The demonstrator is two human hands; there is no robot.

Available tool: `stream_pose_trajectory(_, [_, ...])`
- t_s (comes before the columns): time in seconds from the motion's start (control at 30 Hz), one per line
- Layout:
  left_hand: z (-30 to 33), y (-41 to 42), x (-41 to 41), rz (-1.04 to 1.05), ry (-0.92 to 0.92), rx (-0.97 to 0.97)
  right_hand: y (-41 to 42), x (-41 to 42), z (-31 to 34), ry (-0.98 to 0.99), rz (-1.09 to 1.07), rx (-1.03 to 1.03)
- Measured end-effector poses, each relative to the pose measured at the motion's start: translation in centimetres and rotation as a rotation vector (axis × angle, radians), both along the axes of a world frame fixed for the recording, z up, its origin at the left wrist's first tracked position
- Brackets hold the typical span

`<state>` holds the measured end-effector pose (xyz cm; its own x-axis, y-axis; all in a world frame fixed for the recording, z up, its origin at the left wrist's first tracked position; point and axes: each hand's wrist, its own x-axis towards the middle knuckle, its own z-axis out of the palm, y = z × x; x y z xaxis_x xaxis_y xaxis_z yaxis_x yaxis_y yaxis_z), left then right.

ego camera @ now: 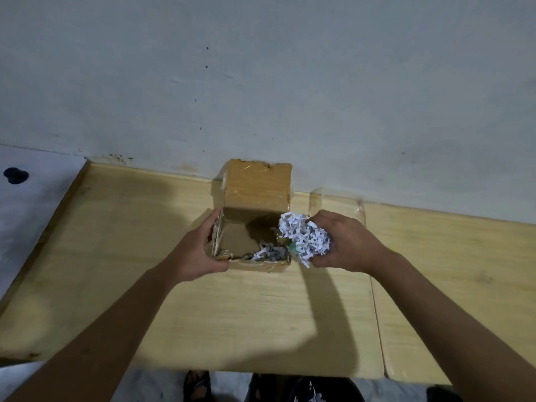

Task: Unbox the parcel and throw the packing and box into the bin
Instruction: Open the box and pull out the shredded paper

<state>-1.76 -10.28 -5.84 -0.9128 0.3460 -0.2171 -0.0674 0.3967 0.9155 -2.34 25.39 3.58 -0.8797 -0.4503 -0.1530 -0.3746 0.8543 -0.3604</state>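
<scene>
Both forearms reach over the wooden bench [145,285]: left hand [195,253] steadies the open cardboard box [255,187] against the wall, right hand's [345,245] grip clenches shredded paper [303,239] just beside its rim.

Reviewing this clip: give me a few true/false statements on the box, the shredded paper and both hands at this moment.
1. The cardboard box is open, its lid flap standing up. True.
2. The right hand grips a clump of shredded paper. True.
3. The left hand rests flat on the table, away from the box. False: it holds the box's left side.
4. The box is completely emptied. False: some shredded paper remains inside.
</scene>
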Motion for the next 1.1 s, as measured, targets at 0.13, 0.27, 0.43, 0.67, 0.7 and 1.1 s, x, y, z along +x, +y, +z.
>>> stream_pose_trajectory(0.13, [-0.3,0.2,0.2,-0.029,0.061,0.000,3.1,2.2,-2.2,-0.032,-0.064,0.077])
stream_pose_trajectory(0.27, [-0.7,0.9,0.4,0.015,0.073,0.007,4.5,4.1,-5.0,-0.084,-0.112,0.090])
stream_pose_trajectory(0.43, [-0.7,1.5,0.5,0.079,0.070,0.032,3.6,5.4,-7.9,-0.118,-0.120,0.084])
stream_pose_trajectory(0.67, [-1.0,1.7,0.6,0.085,0.065,0.076,3.6,6.4,-10.1,-0.138,-0.105,0.047])
stream_pose_trajectory(0.7, [-1.0,1.7,0.7,0.091,0.057,0.090,3.6,6.5,-10.1,-0.136,-0.115,0.041])
stream_pose_trajectory(1.1, [-0.4,1.4,0.9,0.097,0.007,0.101,4.0,7.1,-7.6,-0.140,-0.193,-0.178])
